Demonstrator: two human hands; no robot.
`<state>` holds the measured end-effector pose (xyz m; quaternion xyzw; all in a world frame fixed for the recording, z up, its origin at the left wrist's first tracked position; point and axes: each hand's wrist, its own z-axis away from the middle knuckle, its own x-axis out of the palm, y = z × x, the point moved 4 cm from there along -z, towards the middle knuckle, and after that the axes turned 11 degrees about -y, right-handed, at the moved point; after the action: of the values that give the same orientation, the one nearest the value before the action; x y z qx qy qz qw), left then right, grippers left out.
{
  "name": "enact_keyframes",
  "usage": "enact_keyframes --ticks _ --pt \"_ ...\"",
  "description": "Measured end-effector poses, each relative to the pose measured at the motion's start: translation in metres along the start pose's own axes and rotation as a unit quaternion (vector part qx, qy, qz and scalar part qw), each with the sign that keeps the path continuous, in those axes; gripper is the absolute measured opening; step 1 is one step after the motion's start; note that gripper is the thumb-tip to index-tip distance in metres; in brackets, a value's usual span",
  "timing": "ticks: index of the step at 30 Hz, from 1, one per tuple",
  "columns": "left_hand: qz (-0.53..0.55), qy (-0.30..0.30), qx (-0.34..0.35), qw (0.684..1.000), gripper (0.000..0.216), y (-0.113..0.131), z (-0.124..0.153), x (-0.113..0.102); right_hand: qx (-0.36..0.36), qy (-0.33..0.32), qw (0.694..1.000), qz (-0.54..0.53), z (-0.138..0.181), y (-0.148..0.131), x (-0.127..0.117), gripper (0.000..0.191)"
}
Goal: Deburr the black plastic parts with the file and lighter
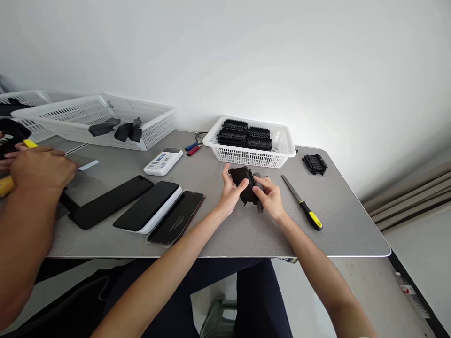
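A black plastic part [242, 178] with a toothed edge is held up just above the grey table. My left hand [231, 191] grips its left side, thumb across the face. At its right edge my right hand [270, 196] pinches it, fingers closed; whether a smaller piece is in those fingers I cannot make out. To the right lies a file [302, 203] with a black and yellow handle. A similar black part [314, 164] rests near the table's right edge. Behind my hands, a white basket [250, 157] holds several such parts in stacks.
Phones [146, 206] and a white power bank [163, 161] lie to the left, with blue and red lighters [193, 149] behind. A larger white basket [155, 136] holds black pieces. At far left, a co-worker's hand [42, 166] works with a yellow-handled tool. The table edge [352, 256] is in front.
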<state>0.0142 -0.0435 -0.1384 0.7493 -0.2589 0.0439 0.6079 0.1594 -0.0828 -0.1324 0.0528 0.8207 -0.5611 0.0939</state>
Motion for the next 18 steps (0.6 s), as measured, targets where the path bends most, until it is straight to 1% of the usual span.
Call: enact_keyframes --ticks 1,3,5,6,8,10,11,13,15,16,18 --pt "0.014 0.001 -0.003 1.000 0.082 0.000 0.000 0.001 0.010 0.020 0.999 -0.030 -0.001 0.003 -0.003 0.040" --pt "0.026 -0.008 -0.016 0.999 0.069 0.001 0.000 0.004 0.029 0.048 0.994 -0.097 -0.002 0.009 -0.008 0.044" --pt "0.026 -0.021 -0.030 0.999 0.057 0.001 0.000 0.007 0.047 0.057 0.988 -0.138 -0.003 0.013 -0.009 0.048" --pt "0.025 -0.020 -0.034 0.999 0.054 0.002 0.001 0.008 0.052 0.055 0.987 -0.139 -0.003 0.014 -0.009 0.048" --pt "0.018 -0.005 -0.032 0.999 0.049 0.003 0.002 0.008 0.048 0.050 0.993 -0.099 -0.002 0.013 -0.011 0.047" --pt "0.001 0.012 -0.028 1.000 0.046 0.004 0.003 0.006 0.033 0.054 0.998 -0.021 0.001 0.009 -0.013 0.044" --pt "-0.008 0.017 -0.027 0.999 0.045 0.005 0.004 0.005 0.024 0.068 0.997 0.022 0.002 0.006 -0.015 0.043" --pt "-0.019 0.021 -0.026 0.999 0.044 0.006 0.004 0.004 0.004 0.113 0.988 0.101 0.007 -0.002 -0.020 0.042" --pt "-0.026 0.022 -0.019 0.999 0.043 0.008 0.004 0.003 -0.022 0.151 0.976 0.156 0.011 -0.012 -0.022 0.041" --pt "-0.030 0.017 -0.018 0.999 0.043 0.008 0.004 0.004 -0.035 0.155 0.972 0.174 0.012 -0.015 -0.021 0.039" --pt "-0.038 0.001 -0.022 0.999 0.044 0.008 0.005 0.006 -0.050 0.137 0.969 0.199 0.012 -0.020 -0.017 0.035"
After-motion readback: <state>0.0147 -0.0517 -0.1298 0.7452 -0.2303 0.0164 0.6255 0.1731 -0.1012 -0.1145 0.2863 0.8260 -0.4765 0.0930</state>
